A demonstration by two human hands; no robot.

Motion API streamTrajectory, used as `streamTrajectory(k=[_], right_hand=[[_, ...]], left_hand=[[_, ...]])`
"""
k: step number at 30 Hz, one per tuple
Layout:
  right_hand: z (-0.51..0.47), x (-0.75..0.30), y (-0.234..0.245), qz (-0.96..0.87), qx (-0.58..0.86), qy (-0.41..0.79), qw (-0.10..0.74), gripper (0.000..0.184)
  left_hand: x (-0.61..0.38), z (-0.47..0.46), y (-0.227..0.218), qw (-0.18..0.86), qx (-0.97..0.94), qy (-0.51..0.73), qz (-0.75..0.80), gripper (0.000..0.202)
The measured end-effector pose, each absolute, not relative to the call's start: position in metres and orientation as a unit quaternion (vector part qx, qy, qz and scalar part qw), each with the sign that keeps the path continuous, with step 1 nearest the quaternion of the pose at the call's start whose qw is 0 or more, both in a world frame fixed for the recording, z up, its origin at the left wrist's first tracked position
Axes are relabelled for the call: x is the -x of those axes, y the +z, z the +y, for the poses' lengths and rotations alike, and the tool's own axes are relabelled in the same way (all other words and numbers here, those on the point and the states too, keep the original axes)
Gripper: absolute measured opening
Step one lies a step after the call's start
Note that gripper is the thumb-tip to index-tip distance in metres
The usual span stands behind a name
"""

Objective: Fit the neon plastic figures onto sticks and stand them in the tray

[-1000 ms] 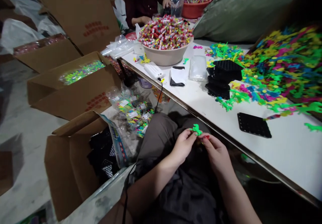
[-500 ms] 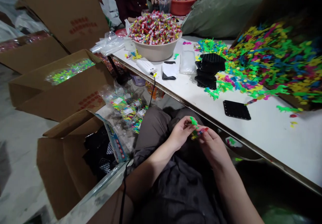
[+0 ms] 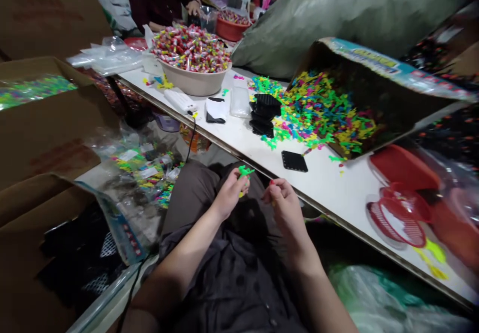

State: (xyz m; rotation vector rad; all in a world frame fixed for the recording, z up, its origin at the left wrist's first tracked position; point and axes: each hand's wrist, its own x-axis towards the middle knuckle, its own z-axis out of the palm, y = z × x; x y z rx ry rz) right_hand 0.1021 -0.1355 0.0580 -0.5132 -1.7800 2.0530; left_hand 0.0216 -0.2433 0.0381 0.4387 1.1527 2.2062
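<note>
Over my lap, my left hand (image 3: 229, 193) is closed on small plastic figures; a bright green figure (image 3: 245, 172) sticks out above the fingers and a bit of yellow shows below. To its right, apart from it, my right hand (image 3: 285, 199) pinches a small red piece (image 3: 272, 182), mostly hidden by the fingers. On the table beyond my hands lies a flat black plastic plate (image 3: 294, 161), with a small coloured piece touching its top right corner. Behind it, more black plates (image 3: 265, 113) are stacked unevenly beside loose figures.
A tipped carton (image 3: 389, 69) spills colourful figures (image 3: 322, 113) across the white table (image 3: 337, 188). A beige basin (image 3: 194, 81) holds many small wrapped pieces. Red baskets (image 3: 400, 218) stand at right. Open boxes (image 3: 56, 133) and bagged figures are at left. Another person's hand (image 3: 193, 7) is at the back.
My hands have moved apart, the left keeping the green figure and the right the red piece. The view has turned right, bringing the carton and red baskets into sight.
</note>
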Motion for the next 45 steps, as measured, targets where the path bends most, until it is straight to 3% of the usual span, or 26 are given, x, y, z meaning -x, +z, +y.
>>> streamTrajectory(k=[7, 15, 21, 27, 36, 45], right_hand=[[-0.135, -0.099, 0.077, -0.664, 0.187, 0.695, 0.202, 0.022], [-0.144, -0.094, 0.092, -0.687, 0.201, 0.668, 0.204, 0.025], [-0.147, -0.090, 0.096, -0.657, 0.205, 0.699, 0.196, 0.027], [-0.153, -0.085, 0.099, -0.616, 0.180, 0.740, 0.201, 0.027], [-0.167, -0.087, 0.109, -0.594, 0.149, 0.775, 0.155, 0.019], [-0.165, -0.087, 0.107, -0.596, 0.117, 0.778, 0.162, 0.017]], left_hand=[[-0.018, -0.250, 0.041, 0.293, -0.199, 0.785, 0.508, 0.020], [-0.009, -0.253, 0.039, 0.139, -0.269, 0.774, 0.556, 0.014], [-0.007, -0.259, 0.038, 0.195, -0.218, 0.840, 0.456, 0.026], [-0.002, -0.265, 0.041, 0.129, -0.184, 0.899, 0.376, 0.032], [0.001, -0.275, 0.046, 0.109, -0.213, 0.888, 0.393, 0.018], [0.000, -0.275, 0.048, 0.083, -0.255, 0.895, 0.355, 0.012]])
